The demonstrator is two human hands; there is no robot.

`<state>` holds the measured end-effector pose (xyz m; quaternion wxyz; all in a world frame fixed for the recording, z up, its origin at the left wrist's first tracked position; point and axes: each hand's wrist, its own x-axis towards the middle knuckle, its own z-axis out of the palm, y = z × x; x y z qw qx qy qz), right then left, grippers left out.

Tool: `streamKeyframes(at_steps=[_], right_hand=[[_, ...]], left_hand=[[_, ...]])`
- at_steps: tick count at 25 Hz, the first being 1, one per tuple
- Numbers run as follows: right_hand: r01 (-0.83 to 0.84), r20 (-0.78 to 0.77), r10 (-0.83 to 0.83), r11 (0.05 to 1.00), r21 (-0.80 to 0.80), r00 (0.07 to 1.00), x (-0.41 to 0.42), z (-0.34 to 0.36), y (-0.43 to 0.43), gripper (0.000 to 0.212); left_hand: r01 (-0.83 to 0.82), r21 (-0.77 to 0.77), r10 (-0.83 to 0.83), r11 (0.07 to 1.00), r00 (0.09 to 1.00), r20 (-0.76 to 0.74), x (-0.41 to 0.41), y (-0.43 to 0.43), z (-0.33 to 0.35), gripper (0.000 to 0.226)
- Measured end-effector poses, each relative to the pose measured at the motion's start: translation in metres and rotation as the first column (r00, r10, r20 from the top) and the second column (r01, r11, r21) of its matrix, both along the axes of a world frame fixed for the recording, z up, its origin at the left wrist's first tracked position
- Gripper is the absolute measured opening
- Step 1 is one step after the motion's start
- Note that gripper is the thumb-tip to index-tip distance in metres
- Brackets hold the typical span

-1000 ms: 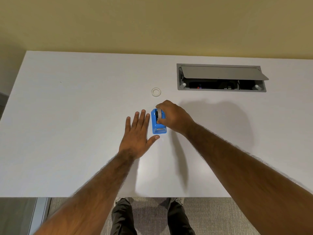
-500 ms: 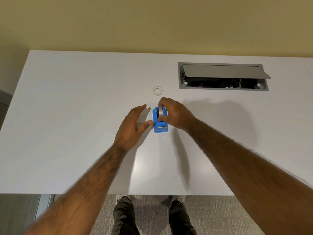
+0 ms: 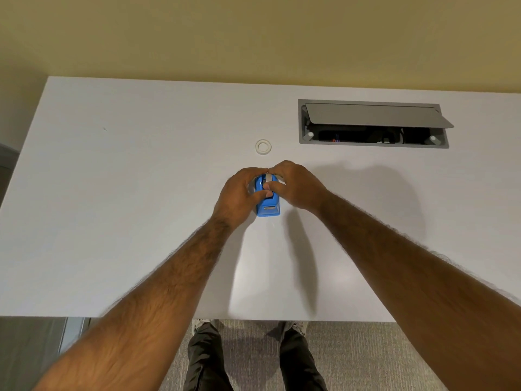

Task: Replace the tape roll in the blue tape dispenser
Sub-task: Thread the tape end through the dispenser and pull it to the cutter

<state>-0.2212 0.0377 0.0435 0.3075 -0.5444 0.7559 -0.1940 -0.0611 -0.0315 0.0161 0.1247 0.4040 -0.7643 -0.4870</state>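
A: Where is the dispenser (image 3: 267,203)?

B: It stands on the bench (image 3: 112,221), mid-bench, with both hands on it. Its long axis runs 12 to 6; the cutter end faces 6, toward the person.

A: State of each hand?

B: The left hand (image 3: 239,196) closes on the dispenser body from 9, thumb across the top face. The right hand (image 3: 296,184) comes in from 3 and pinches the roll (image 3: 269,178) seated in the upper half of the dispenser. Neither hand is released.

A: Which relation governs the next move?

B: The roll sits directly between the two hands, at the 12 end of the body. Judged from this layout, the left hand braces the body down while the right hand lifts the roll clear.

A: Arm pose?

B: Both forearms extend forward and converge at the dispenser, wrists roughly level.

A: Other parts?

B: A white ring (image 3: 263,147) lies flat at 12 from the dispenser, near but apart. Whether it is the spent core or the spare, I cannot tell.
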Motion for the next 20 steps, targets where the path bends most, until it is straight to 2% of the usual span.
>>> streamKeyframes(at_steps=[6, 14, 18, 20], right_hand=[[0.065, 0.091, -0.057, 0.994, -0.084, 0.994, 0.003, 0.000, 0.004, 0.026], [0.152, 0.124, -0.136, 0.980, -0.131, 0.983, 0.003, -0.008, -0.002, 0.012], [0.218, 0.143, -0.202, 0.970, -0.107, 0.969, 0.003, -0.011, -0.009, 0.016], [0.242, 0.139, -0.228, 0.966, -0.094, 0.964, 0.004, -0.012, -0.009, 0.018]], left_hand=[[0.022, -0.016, -0.021, 1.000, 0.999, 0.037, -0.002, -0.003, -0.003, 0.044], [0.033, -0.034, -0.031, 0.999, 0.998, 0.064, -0.005, -0.002, -0.001, 0.042], [0.050, -0.067, -0.045, 0.996, 0.996, 0.083, -0.006, -0.001, 0.000, 0.045], [0.042, -0.031, -0.040, 0.999, 0.997, 0.066, -0.006, -0.002, 0.000, 0.052]])
